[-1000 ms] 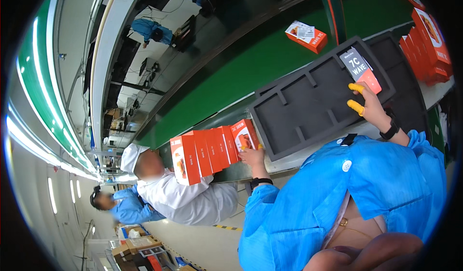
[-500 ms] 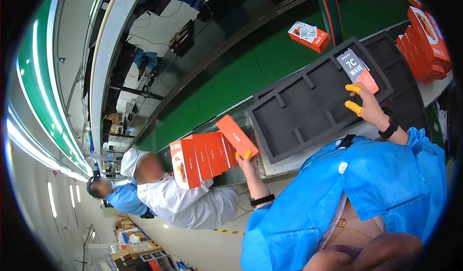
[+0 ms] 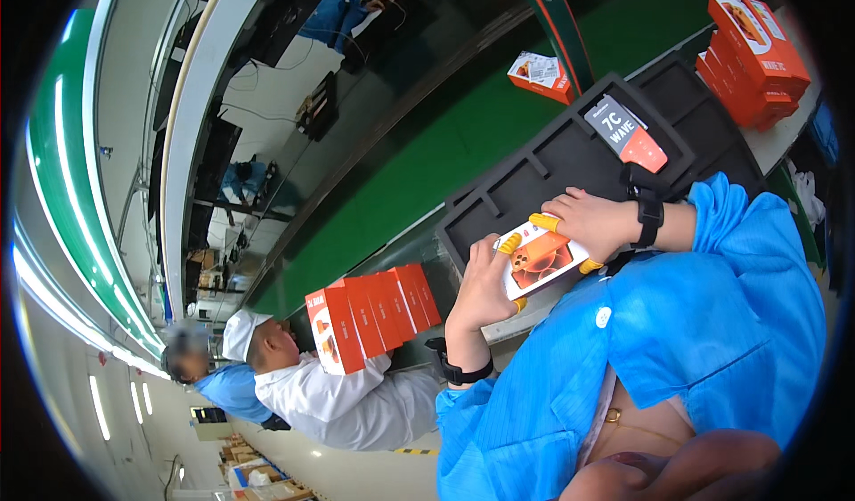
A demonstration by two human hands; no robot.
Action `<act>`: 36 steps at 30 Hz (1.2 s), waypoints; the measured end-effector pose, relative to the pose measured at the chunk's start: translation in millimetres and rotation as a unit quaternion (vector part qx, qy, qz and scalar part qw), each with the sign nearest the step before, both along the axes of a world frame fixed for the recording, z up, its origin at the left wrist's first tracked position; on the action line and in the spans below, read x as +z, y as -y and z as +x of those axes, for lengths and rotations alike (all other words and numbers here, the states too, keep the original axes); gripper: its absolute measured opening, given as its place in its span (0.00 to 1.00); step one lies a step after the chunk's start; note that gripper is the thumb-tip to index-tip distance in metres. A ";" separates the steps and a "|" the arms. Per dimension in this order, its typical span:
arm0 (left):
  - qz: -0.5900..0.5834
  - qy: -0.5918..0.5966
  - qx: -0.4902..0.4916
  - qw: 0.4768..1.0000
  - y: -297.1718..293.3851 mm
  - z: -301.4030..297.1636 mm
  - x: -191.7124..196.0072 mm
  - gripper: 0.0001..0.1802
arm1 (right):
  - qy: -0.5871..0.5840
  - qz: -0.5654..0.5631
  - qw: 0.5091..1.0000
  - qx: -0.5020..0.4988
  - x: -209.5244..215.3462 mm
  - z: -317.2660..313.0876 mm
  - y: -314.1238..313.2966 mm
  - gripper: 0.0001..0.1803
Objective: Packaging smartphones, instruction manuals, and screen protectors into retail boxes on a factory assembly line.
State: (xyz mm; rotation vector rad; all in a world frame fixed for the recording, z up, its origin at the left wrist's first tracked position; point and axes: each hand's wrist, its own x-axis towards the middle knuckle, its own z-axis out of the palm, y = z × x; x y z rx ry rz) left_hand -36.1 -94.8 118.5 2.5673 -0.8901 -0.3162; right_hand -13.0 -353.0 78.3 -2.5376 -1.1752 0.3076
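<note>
To the left of the black tray [image 3: 570,158], the row of orange boxes [image 3: 374,314] stands in a slanting line, and I judge that it could tip if your left arm swings against it. Your left hand [image 3: 478,294] and your right hand [image 3: 590,219] both hold the white-and-orange box [image 3: 541,259], one at each end, at the near side of the tray; whether it touches the tray, I cannot tell. This box could slip if your yellow finger covers [image 3: 545,222] slide on its smooth face, or its sides could dent from a too strong squeeze. At the right end inside the tray lies the grey-and-coral phone [image 3: 625,133], which could shift if your right wrist brushes it. Now the room: far left of the tray are bright light strips [image 3: 64,145], then a co-worker in blue [image 3: 236,394] and a co-worker in white [image 3: 347,403]. Behind the tray runs the green surface [image 3: 405,180], with a single orange box [image 3: 541,75] beside a green post [image 3: 557,20]. To the right of the tray, the stack of orange boxes [image 3: 761,51] sits unevenly on a pale ledge [image 3: 771,152].
</note>
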 end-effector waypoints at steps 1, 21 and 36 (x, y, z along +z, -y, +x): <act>-0.098 0.017 0.002 0.995 -2.4 3.4 -7.9 0.52 | -0.002 0.040 0.999 -0.026 -0.4 -2.1 2.6 0.52; -0.719 -0.309 0.189 0.593 51.4 7.5 -156.9 0.47 | -0.124 0.299 0.919 -0.224 9.7 0.6 4.4 0.58; -0.825 -0.314 0.175 0.437 41.9 16.5 -147.1 0.39 | -0.024 0.630 0.735 -0.252 74.1 9.7 82.0 0.46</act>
